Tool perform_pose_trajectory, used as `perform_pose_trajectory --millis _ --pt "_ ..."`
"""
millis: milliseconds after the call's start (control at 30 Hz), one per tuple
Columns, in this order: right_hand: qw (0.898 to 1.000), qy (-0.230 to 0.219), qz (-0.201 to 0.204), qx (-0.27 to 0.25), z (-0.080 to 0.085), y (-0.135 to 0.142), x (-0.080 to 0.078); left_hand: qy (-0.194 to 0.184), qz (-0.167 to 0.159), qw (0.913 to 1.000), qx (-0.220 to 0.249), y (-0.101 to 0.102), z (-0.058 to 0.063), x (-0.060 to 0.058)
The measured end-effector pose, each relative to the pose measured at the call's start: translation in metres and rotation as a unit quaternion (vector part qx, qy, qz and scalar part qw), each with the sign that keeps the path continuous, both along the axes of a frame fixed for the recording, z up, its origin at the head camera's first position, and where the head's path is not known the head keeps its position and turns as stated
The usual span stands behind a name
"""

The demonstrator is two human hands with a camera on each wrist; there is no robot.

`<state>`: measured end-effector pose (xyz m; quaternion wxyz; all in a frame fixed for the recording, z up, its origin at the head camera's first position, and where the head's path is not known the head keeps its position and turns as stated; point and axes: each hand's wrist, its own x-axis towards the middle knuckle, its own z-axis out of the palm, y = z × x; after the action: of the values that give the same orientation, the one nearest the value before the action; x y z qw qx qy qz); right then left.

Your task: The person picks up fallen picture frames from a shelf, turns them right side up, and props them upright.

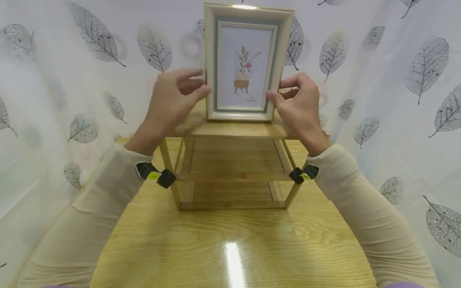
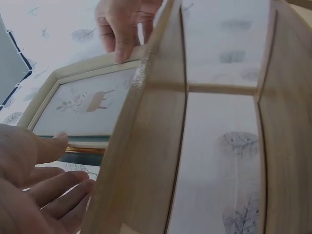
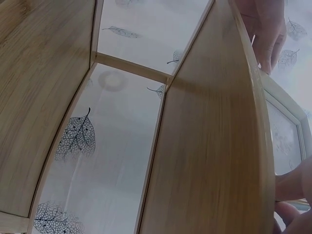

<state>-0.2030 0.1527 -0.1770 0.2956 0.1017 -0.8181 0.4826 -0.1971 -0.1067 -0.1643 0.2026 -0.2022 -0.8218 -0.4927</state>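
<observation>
A cream picture frame [image 1: 212, 60] with a potted-plant print stands upright on the top board of a wooden shelf [image 1: 234, 129]. My right hand [image 1: 300, 102] pinches its right edge, thumb in front and fingers at the side and behind. At the left edge is my left hand [image 1: 169, 96]; its thumb tip touches the frame or lies just beside it. In the left wrist view, the fingers [image 2: 58, 192] of that hand are spread loosely, apart from the frame. The shelf's top board hides part of the picture frame [image 3: 297, 114] in the right wrist view.
Below the top board, the shelf has lower boards [image 1: 234, 160] and slanted side legs [image 1: 173, 196]. It stands on a glossy wood-grain table [image 1: 180, 240]. A white curtain [image 1: 389, 88] with leaf prints hangs behind and at both sides.
</observation>
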Motion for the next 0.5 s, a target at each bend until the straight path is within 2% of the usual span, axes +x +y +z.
perform_pose_trajectory --millis 133,200,500 --pt "1.0 -0.002 0.001 0.001 0.0 -0.002 -0.001 -0.044 -0.05 0.9968 0.044 0.005 0.002 -0.005" --pt "1.0 -0.003 0.005 -0.002 0.0 -0.003 -0.001 -0.057 -0.064 0.9944 0.062 0.008 0.003 -0.006" --pt "0.999 0.009 0.029 -0.025 -0.001 -0.004 -0.003 -0.099 -0.075 0.986 0.111 0.015 0.003 -0.004"
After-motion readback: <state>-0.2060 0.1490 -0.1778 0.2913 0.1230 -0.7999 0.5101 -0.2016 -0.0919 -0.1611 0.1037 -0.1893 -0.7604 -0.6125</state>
